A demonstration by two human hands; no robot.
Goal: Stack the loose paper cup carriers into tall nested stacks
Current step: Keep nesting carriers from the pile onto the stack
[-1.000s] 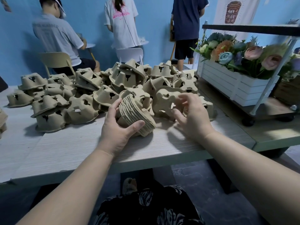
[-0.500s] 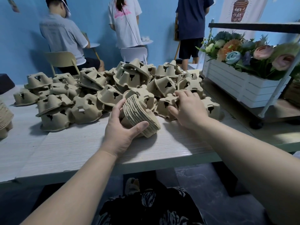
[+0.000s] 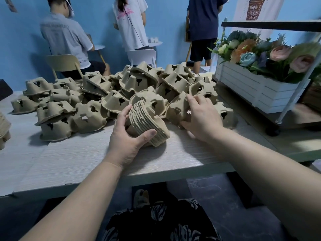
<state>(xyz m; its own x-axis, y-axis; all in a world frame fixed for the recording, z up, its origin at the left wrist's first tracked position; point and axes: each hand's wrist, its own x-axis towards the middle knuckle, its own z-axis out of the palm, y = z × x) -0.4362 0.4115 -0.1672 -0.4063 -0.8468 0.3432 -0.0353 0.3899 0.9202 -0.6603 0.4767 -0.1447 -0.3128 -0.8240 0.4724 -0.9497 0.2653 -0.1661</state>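
The left hand (image 3: 127, 145) is clutching the nested stack (image 3: 149, 126); the right hand (image 3: 202, 117) is gripping a loose carrier (image 3: 178, 108), probably light, stiff, best taken by its rim.

A nested stack of brown pulp cup carriers (image 3: 149, 123) lies tilted on its side near the table's front edge. Just right of it, one loose carrier (image 3: 178, 108) stands tipped up. Behind them, many more loose carriers (image 3: 97, 94) lie heaped upside down, their cut-out holes showing.
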